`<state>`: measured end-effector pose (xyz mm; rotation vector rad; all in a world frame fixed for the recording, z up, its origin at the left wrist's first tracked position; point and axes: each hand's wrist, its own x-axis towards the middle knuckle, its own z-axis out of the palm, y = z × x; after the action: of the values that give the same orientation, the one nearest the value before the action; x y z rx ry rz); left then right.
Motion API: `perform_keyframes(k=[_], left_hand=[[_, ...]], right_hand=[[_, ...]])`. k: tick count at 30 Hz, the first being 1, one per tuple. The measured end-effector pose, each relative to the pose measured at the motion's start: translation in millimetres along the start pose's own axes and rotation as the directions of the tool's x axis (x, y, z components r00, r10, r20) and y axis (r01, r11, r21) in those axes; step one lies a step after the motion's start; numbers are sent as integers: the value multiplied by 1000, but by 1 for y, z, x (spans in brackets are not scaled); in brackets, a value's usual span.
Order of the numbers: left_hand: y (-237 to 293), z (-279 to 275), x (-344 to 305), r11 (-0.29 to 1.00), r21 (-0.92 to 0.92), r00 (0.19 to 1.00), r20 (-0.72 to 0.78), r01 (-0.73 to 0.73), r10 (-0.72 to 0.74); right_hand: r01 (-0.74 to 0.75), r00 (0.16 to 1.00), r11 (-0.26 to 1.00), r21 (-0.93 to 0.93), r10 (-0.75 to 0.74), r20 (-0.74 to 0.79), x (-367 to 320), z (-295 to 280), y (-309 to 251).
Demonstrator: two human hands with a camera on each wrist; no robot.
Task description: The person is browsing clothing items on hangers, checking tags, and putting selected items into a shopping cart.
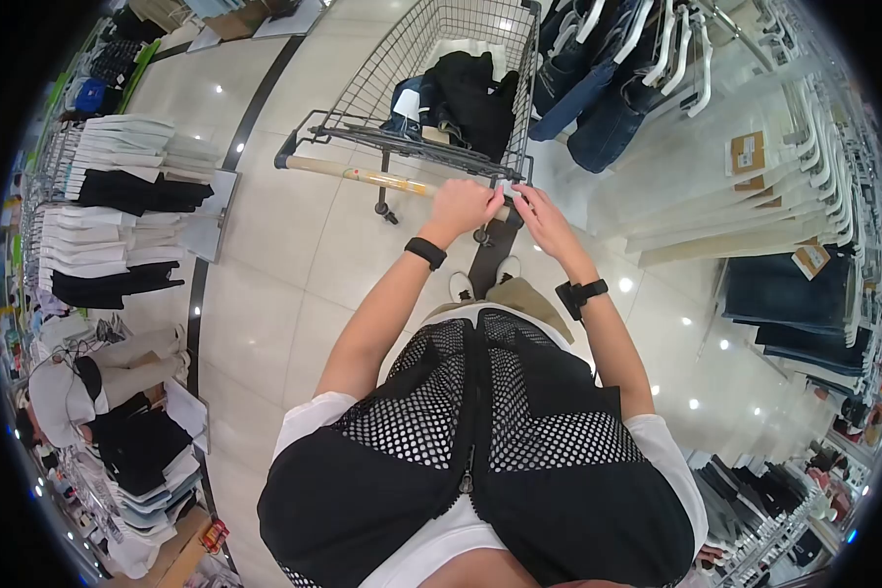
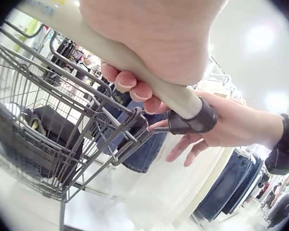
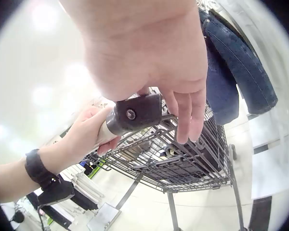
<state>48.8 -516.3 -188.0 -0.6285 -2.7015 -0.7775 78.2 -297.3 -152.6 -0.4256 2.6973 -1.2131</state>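
Note:
A wire shopping cart (image 1: 328, 129) stands in front of me, with dark clothing (image 1: 472, 103) and a white tag inside. My left hand (image 1: 463, 206) grips the beige handle bar (image 1: 363, 176) near its right end; in the left wrist view its fingers curl under the bar. My right hand (image 1: 551, 225) lies over the black end cap (image 3: 137, 114) of that bar, its fingers extended loosely down past the cap toward the cart frame. Both wrists wear black bands, the right one (image 1: 583, 294) with a small device on it.
Racks of folded white and black garments (image 1: 127, 186) line the left side. Jeans (image 1: 603, 132) hang close beside the cart on the right, with pale garments (image 1: 686, 211) on white hangers nearer me. Tiled floor (image 1: 265, 304) runs between the racks.

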Motion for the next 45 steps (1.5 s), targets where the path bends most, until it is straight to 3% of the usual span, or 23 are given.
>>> perform_keyframes(k=[5, 11, 14, 23, 28, 33, 38, 41, 45], left_hand=[[-21, -6, 9, 999, -40, 1000, -17, 1, -2], [-41, -13, 27, 997, -68, 998, 66, 28, -23], [-52, -18, 38, 998, -64, 997, 75, 25, -20], [-46, -8, 79, 972, 1, 968, 92, 234, -234], [-51, -7, 92, 989, -57, 988, 71, 139, -135], [-58, -2, 106, 985, -98, 989, 55, 140, -135], [-66, -3, 124, 983, -114, 988, 72, 145, -137], [-69, -2, 131, 983, -120, 988, 79, 141, -133], [-79, -1, 140, 983, -115, 987, 96, 143, -133]], right_hand=[[11, 998, 1000, -6, -11, 64, 14, -1, 0], [-63, 983, 997, 44, 55, 173, 29, -15, -9], [-20, 983, 996, 91, 3, 182, 47, -19, -10], [16, 964, 996, 86, -39, 264, 101, -41, -5], [62, 924, 997, 36, -71, 375, 138, -57, 12], [144, 896, 988, 55, -154, 417, 166, -67, 21], [79, 864, 997, 9, -73, 498, 185, -76, 12], [142, 898, 986, 87, -165, 408, 188, -67, 23], [91, 884, 991, 101, -127, 450, 201, -67, 25]])
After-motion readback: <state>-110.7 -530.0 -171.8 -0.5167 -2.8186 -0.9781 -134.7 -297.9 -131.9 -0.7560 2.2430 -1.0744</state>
